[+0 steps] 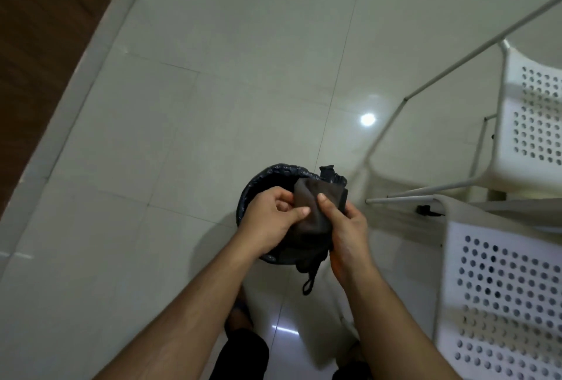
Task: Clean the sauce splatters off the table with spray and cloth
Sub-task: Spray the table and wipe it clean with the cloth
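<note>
While both hands work directly above the lined bin [258, 179], the left hand [270, 221] and right hand [343, 227] pinch the dark cloth [307, 212] between them. Risk: a loosened pinch could drop it into the bin.

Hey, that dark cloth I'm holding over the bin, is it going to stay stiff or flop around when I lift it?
Probably floppy: the cloth creases and sags between the left hand and right hand. It likely weighs little, since fingertip pinches hold it. Its hanging loop dangles and might snag the bin.
</note>
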